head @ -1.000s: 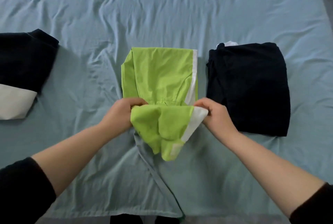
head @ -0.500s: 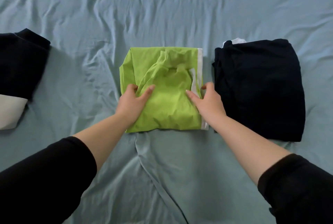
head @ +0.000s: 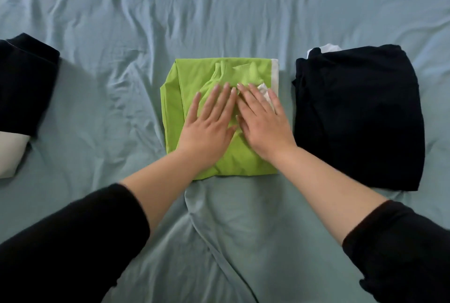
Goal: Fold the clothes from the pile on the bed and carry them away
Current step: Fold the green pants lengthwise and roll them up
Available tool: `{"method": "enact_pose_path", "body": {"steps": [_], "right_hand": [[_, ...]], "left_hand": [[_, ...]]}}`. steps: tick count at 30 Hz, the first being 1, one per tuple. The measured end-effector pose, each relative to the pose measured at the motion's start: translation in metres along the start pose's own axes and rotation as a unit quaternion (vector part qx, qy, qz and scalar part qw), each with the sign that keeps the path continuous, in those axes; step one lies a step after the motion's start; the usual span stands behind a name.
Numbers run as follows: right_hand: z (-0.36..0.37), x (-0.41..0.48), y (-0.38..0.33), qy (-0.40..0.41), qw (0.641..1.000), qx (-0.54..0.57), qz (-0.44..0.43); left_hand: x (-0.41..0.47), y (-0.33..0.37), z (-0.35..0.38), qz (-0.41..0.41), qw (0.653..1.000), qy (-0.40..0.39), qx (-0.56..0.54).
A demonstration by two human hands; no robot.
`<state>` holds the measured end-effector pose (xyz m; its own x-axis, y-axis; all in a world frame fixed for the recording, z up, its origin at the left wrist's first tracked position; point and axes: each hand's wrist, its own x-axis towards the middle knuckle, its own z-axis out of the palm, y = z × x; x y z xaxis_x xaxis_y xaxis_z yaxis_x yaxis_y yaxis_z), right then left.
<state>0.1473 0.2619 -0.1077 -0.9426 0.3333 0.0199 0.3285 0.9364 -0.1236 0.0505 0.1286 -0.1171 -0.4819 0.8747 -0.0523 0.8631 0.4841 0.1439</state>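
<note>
Clothes lie on my blue bed sheet [head: 219, 10], and the folded green top [head: 194, 76] sits in the middle of it. Far to the left of the green top is a black piece of clothing [head: 26, 83], cut off by the edge of the view, with something white [head: 9, 154] poking out on its near side. It does not touch the green top; wrinkled sheet lies between them. My left hand [head: 209, 129] lies flat on the left half of the green top, palm down. Its fingers are straight and a little spread, and they point away from me. It holds nothing, it only rests on the cloth. My right hand [head: 264, 124] lies flat on the right half of the green top, just beside my left hand, and the two thumbs nearly touch. Its fingers are straight too and hold nothing. A small white bit of cloth [head: 263, 88] peeks out by my right fingers. A white stripe [head: 274, 73] runs down the right edge of the green top. Just to the right of the green top, with a thin strip of sheet between, lies a folded black pile [head: 358, 120]. A little white [head: 327, 48] shows at its far corner. Both my arms have black sleeves [head: 73, 241] that stop short of my wrists, nearer to me than the green top
</note>
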Motion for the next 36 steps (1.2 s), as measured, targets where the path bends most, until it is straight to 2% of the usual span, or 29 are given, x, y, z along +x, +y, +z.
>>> {"method": "enact_pose_path", "body": {"steps": [1,3,5,6,7,9,11,12,14,16,18,19,20,22,23,24,26,27,28,30,31,33,34,36], "right_hand": [[0.005,0.005,0.005,-0.085,0.996,-0.017,0.01],[0.016,0.017,0.018,-0.212,0.975,-0.017,0.063],[0.022,0.032,0.02,-0.259,0.962,-0.027,0.082],[0.021,0.037,0.016,-0.266,0.96,-0.03,0.086],[0.018,0.04,0.01,-0.256,0.962,-0.021,0.092],[0.008,0.031,-0.004,-0.185,0.978,0.008,0.097],[0.002,0.004,-0.011,-0.107,0.993,0.015,0.057],[0.001,-0.014,-0.01,-0.103,0.994,0.004,0.028],[0.007,-0.044,0.0,-0.182,0.983,0.001,0.013],[0.016,-0.055,0.015,-0.266,0.963,0.013,0.03],[0.019,-0.049,0.022,-0.268,0.962,0.046,0.031],[0.015,-0.047,0.021,-0.243,0.965,0.086,0.038],[0.011,-0.048,0.02,-0.183,0.972,0.137,0.053],[0.006,-0.052,0.016,-0.019,0.962,0.236,0.133],[0.004,-0.053,0.014,0.032,0.936,0.282,0.206],[0.001,-0.052,0.011,0.047,0.897,0.33,0.29],[-0.003,-0.044,0.006,-0.011,0.796,0.413,0.442],[-0.006,-0.039,0.003,-0.033,0.751,0.447,0.484],[-0.007,-0.033,0.001,-0.041,0.708,0.487,0.509],[-0.012,-0.025,-0.003,-0.055,0.633,0.554,0.538],[-0.015,-0.023,-0.007,-0.072,0.612,0.572,0.541],[-0.022,-0.028,-0.014,-0.105,0.595,0.591,0.534],[-0.027,-0.034,-0.017,-0.114,0.593,0.596,0.529],[-0.038,-0.046,-0.023,-0.117,0.594,0.605,0.518]], "left_hand": [[0.008,-0.007,0.006,0.017,0.997,-0.063,0.03],[0.025,-0.023,0.015,-0.008,0.982,-0.187,0.031],[0.038,-0.029,0.018,-0.028,0.966,-0.257,0.025],[0.042,-0.027,0.016,-0.031,0.964,-0.265,0.018],[0.043,-0.023,0.012,-0.031,0.966,-0.255,0.008],[0.034,-0.017,0.003,-0.015,0.983,-0.183,0.011],[0.013,-0.021,0.0,0.022,0.995,-0.089,0.028],[0.0,-0.028,0.0,0.045,0.996,-0.074,0.037],[-0.024,-0.045,0.006,0.061,0.986,-0.145,0.047],[-0.034,-0.057,0.013,0.032,0.969,-0.242,0.046],[-0.027,-0.059,0.015,0.021,0.96,-0.275,0.047],[-0.026,-0.056,0.011,0.021,0.962,-0.272,0.028],[-0.027,-0.053,0.007,0.018,0.97,-0.241,0.002],[-0.039,-0.049,0.001,-0.04,0.989,-0.113,-0.082],[-0.047,-0.046,-0.002,-0.114,0.982,-0.053,-0.143],[-0.053,-0.043,-0.003,-0.203,0.956,-0.013,-0.212],[-0.06,-0.032,-0.002,-0.368,0.862,-0.014,-0.348],[-0.06,-0.026,-0.001,-0.414,0.826,-0.029,-0.38],[-0.058,-0.021,-0.002,-0.44,0.805,-0.033,-0.396],[-0.053,-0.017,-0.005,-0.468,0.784,-0.01,-0.409],[-0.051,-0.015,-0.008,-0.476,0.778,0.004,-0.411],[-0.053,-0.014,-0.016,-0.487,0.764,0.015,-0.423],[-0.056,-0.013,-0.023,-0.49,0.747,0.015,-0.448],[-0.071,-0.01,-0.039,-0.491,0.685,0.008,-0.538]]}}
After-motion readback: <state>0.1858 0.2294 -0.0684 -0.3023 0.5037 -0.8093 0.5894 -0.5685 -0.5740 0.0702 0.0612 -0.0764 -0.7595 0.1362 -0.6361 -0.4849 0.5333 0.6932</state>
